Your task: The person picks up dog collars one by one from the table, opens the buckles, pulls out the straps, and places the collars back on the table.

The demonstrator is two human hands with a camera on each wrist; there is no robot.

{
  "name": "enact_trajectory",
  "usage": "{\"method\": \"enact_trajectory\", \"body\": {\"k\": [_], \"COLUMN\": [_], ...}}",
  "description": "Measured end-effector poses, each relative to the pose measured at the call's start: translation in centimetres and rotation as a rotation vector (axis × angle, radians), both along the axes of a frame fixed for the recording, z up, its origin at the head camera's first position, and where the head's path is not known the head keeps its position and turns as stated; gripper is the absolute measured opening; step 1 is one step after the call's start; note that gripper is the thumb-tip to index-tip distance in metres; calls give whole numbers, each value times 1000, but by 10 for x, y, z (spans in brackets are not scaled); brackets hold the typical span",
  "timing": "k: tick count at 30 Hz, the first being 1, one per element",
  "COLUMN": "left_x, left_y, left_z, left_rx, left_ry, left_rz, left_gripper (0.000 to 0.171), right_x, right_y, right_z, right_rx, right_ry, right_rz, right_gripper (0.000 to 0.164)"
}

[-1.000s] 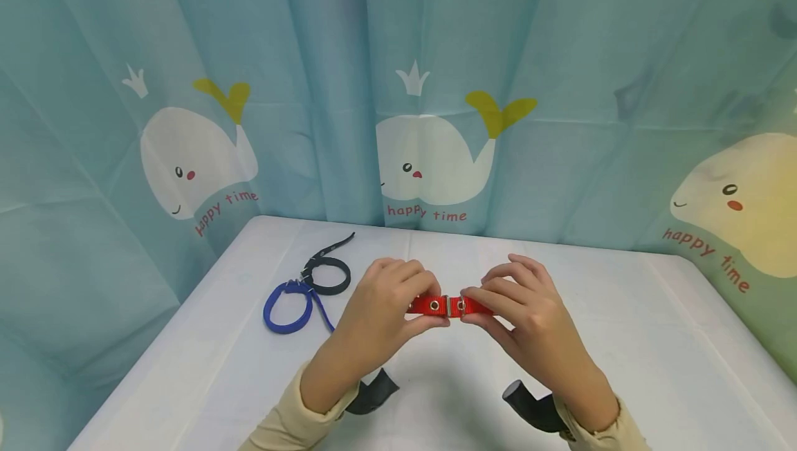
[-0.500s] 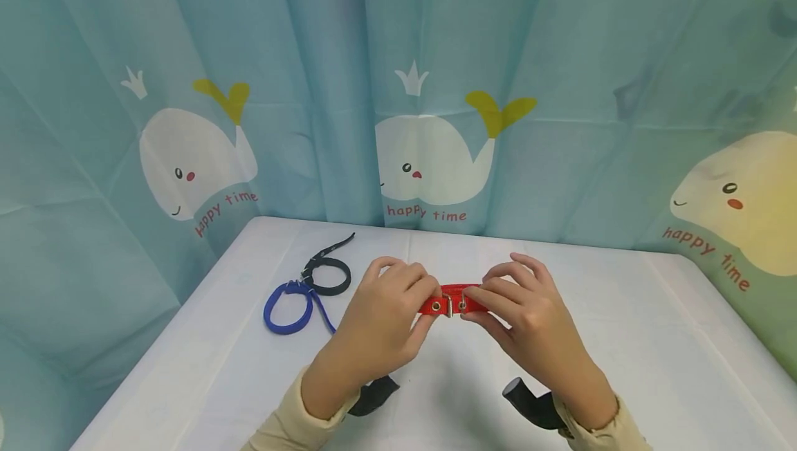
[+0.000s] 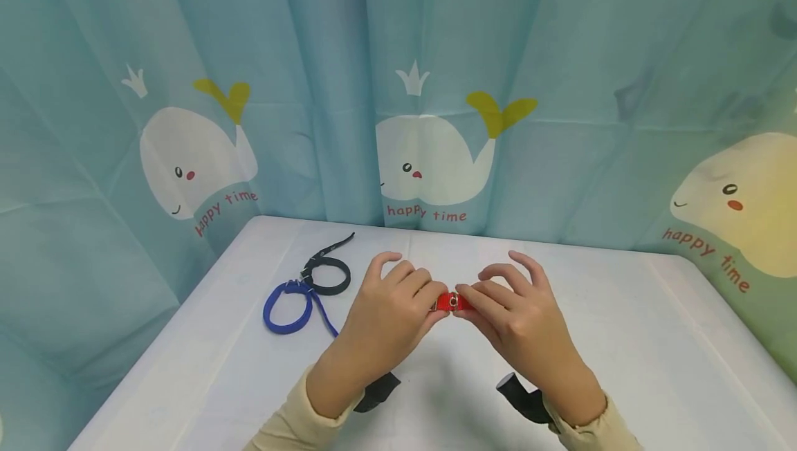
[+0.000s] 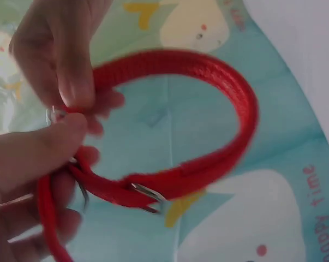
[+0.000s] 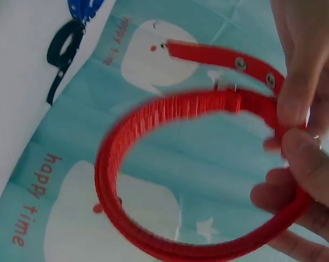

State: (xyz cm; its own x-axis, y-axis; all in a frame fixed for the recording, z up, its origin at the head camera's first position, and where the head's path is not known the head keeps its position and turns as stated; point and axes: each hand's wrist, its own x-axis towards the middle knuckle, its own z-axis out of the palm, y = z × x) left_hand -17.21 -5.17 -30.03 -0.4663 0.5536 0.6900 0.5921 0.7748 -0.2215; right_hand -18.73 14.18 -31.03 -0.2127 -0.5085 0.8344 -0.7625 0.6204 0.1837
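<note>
A red collar [image 3: 445, 301] with metal eyelets is held up between both hands over the table. My left hand [image 3: 389, 316] pinches its strap from the left, my right hand [image 3: 526, 319] from the right, fingertips close together. The right wrist view shows the collar's round loop [image 5: 105, 164] and a loose strap end [image 5: 208, 56] with eyelets. A metal fitting [image 4: 148, 194] shows on the band in the left wrist view. Both thumbs press on the strap near a metal piece, which the fingers partly hide.
On the left of the white table [image 3: 205, 368] lie a blue collar [image 3: 268, 313] and a black collar [image 3: 344, 268], touching or nearly so. Black devices [image 3: 378, 392] sit at the wrists. A light blue curtain [image 3: 336, 91] with whales hangs behind.
The hands have drawn closer together, so less of the red strap shows between them. The left hand has shifted its hold on the strap. The blue and black collars stay put.
</note>
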Motion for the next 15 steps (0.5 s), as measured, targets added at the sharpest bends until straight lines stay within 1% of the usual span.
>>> {"method": "enact_trajectory", "body": {"k": [3, 5, 7, 10, 12, 15], "left_x": [-3, -4, -4, -5, -6, -7], "left_y": [-3, -3, -3, -4, -6, -8], "left_z": [1, 2, 2, 2, 3, 3], "left_rx": [51, 76, 86, 93, 105, 130], "left_ry": [38, 45, 49, 63, 62, 54], "left_rz": [-19, -37, -44, -45, -42, -40], "left_gripper": [23, 23, 21, 20, 20, 22], "right_x": [-4, -5, -5, -5, -6, -6], "right_y": [5, 8, 8, 6, 8, 10], "right_z": [2, 2, 2, 3, 4, 5], "right_rx": [-54, -66, -60, -45, -42, -55], "right_ry": [-25, -65, -85, -64, -34, -31], "right_rz": [28, 42, 50, 54, 48, 50], "right_gripper": [42, 42, 41, 41, 41, 42]}}
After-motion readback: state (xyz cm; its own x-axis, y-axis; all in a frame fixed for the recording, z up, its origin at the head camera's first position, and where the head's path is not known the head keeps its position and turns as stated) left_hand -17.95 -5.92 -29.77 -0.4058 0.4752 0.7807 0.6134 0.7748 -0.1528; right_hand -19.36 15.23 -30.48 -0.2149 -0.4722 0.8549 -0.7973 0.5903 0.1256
